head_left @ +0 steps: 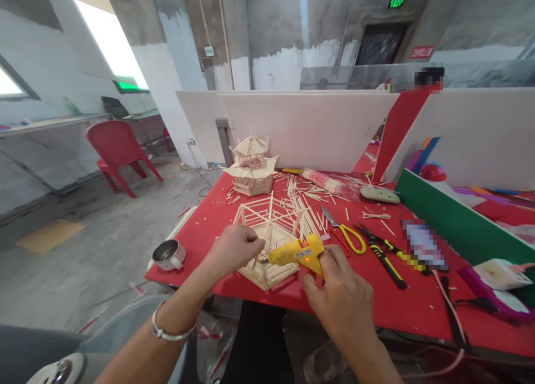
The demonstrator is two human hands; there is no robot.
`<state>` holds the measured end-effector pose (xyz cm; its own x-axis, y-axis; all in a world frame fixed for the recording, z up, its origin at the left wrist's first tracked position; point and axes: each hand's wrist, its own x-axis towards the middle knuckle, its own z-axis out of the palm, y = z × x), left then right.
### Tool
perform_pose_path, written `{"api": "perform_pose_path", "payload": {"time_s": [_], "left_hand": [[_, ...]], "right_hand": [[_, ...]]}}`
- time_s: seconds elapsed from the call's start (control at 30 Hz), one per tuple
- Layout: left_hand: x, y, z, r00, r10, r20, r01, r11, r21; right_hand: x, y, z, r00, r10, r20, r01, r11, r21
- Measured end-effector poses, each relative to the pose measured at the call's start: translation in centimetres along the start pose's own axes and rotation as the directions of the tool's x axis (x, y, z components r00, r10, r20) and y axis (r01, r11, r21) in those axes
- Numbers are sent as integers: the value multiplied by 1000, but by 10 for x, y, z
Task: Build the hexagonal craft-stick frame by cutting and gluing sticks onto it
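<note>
My right hand (345, 295) is wrapped round the grip of a yellow hot glue gun (295, 254) with an orange light lit on its side. The gun's nozzle points left, over an open hexagonal frame (265, 281) built of thin wooden sticks. My left hand (236, 247) is pinched over the left part of this frame, close to the nozzle; whatever its fingertips hold is too small to make out. A longer stick (271, 208) rises from the middle of the frame. Behind it stands a tiered stick pagoda (252, 178).
Loose sticks (305, 208) and a bagged bundle (324, 180) lie on the red table (200, 228). Yellow-handled scissors (345, 231) and pliers (382, 253) are to the right, by a green divider (460, 217). A metal cup (169, 256) sits at the left edge. Cables run at front right.
</note>
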<state>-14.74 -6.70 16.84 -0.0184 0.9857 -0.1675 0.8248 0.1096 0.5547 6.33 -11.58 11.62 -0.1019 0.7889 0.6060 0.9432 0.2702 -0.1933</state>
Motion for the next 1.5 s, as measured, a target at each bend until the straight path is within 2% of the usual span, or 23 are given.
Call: {"api": "perform_pose_path", "payload": {"time_s": [0.4,0.5,0.6,0.73,0.83,1.0,1.13,1.23,1.33,1.5], "left_hand": [[1,5,2,1000,7,1,-8,999,49],[2,7,3,1000,5,-9,-5,998,62],[3,7,4,1000,1,-21,1,996,85],[3,7,5,999,6,-46,0,993,115],[2,9,5,999,5,-50,1,991,134],[2,13,5,999,1,-48,7,986,166],[2,13,4,999,2,-51,8,978,207],[1,13,4,998,16,-53,-4,976,219],[1,14,4,999,7,-47,4,973,231],[-2,19,3,998,-29,-51,42,963,265]], "right_hand": [[-1,3,5,998,55,20,-56,998,31],[-2,4,5,993,100,59,-103,994,45],[-2,8,4,981,150,122,-167,975,147],[-5,19,3,966,195,169,-244,903,352],[-14,34,5,927,273,256,-362,831,422],[-39,67,9,824,406,395,-552,731,400],[-54,93,13,762,469,447,-626,710,323],[-60,114,19,724,521,453,-654,728,206],[-65,134,28,739,502,450,-610,782,128],[-74,156,42,841,394,372,-454,886,88]]}}
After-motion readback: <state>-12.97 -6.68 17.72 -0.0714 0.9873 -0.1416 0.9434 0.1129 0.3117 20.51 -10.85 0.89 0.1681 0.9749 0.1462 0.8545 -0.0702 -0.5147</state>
